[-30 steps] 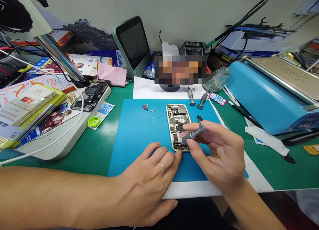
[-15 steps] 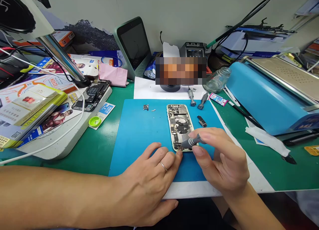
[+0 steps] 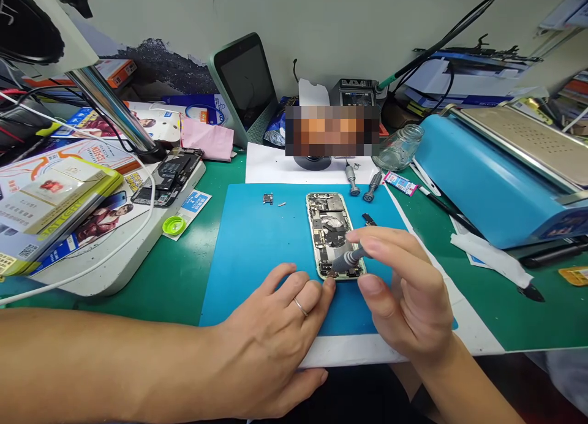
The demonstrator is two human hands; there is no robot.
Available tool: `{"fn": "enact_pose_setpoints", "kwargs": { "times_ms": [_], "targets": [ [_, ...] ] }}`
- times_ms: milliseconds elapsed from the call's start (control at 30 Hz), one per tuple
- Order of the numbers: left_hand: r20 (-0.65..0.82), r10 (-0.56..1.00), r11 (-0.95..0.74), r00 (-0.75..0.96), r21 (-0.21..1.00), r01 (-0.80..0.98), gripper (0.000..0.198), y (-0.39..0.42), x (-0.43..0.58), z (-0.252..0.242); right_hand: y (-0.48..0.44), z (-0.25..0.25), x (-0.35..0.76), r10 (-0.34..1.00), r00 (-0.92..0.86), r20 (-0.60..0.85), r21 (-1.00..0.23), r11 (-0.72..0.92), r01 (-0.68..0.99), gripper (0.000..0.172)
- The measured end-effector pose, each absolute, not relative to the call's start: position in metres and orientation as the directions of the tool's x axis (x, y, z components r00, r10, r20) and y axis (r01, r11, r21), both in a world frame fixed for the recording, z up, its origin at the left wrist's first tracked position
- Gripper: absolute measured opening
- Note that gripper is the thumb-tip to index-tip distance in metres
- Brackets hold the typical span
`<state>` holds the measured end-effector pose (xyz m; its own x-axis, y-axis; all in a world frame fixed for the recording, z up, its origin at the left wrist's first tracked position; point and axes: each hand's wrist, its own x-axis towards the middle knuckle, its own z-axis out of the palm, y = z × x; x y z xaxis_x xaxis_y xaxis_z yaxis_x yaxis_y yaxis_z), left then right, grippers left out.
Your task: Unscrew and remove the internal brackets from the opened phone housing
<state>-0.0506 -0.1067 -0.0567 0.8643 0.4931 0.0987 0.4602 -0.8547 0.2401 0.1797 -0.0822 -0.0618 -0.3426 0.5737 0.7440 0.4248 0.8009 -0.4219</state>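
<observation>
An opened smartphone [image 3: 335,225] lies on the blue mat [image 3: 252,246], its inner parts bare. My left hand [image 3: 285,326] rests on the mat with its fingers spread, a ring on one of them; the index fingertip touches the phone's lower edge and the thumb hangs below the table's edge. Between the thumb and fingers of my right hand [image 3: 408,289] is a small grey screwdriver [image 3: 348,260], tilted, its tip end at the phone's bottom part. Its exact contact point is too small to make out. Beyond that hand lies a dark small part [image 3: 369,219], partly hidden by the fingers.
Two more screwdrivers [image 3: 351,182] lie behind the mat near a glass jar [image 3: 400,147]. Small metal parts [image 3: 267,198] sit at the mat's far left. A blue machine [image 3: 487,179] stands right; a stand base [image 3: 124,258] with boxes and another phone [image 3: 172,176] stands left.
The screwdriver in my right hand stands a little more upright, and the fingers have shifted slightly left, covering more of the dark part. My left hand stays in place.
</observation>
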Motion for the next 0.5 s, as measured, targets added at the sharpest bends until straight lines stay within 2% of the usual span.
{"fn": "enact_pose_setpoints", "kwargs": {
  "times_ms": [100,233,400,500],
  "targets": [
    [0.106,0.496,-0.852,0.862,0.251,0.459,0.083,-0.1064,-0.0496,-0.0561,-0.0798,-0.0609,0.1787,0.546,-0.375,0.749,-0.407,0.826,0.389,0.066],
    [0.106,0.495,-0.856,0.862,0.226,0.464,0.082,-0.1060,-0.0483,-0.0564,-0.0802,-0.0593,0.1798,0.536,-0.376,0.756,-0.365,0.822,0.438,0.063],
    [0.094,0.499,-0.855,0.861,0.213,0.472,0.083,-0.1064,-0.0470,-0.0580,-0.0818,-0.0586,0.1801,0.572,-0.378,0.728,-0.432,0.811,0.395,0.066],
    [0.070,0.497,-0.854,0.865,0.220,0.472,0.083,-0.1054,-0.0464,-0.0570,-0.0811,-0.0585,0.1788,0.563,-0.375,0.737,-0.395,0.808,0.436,0.065]
  ]
}}
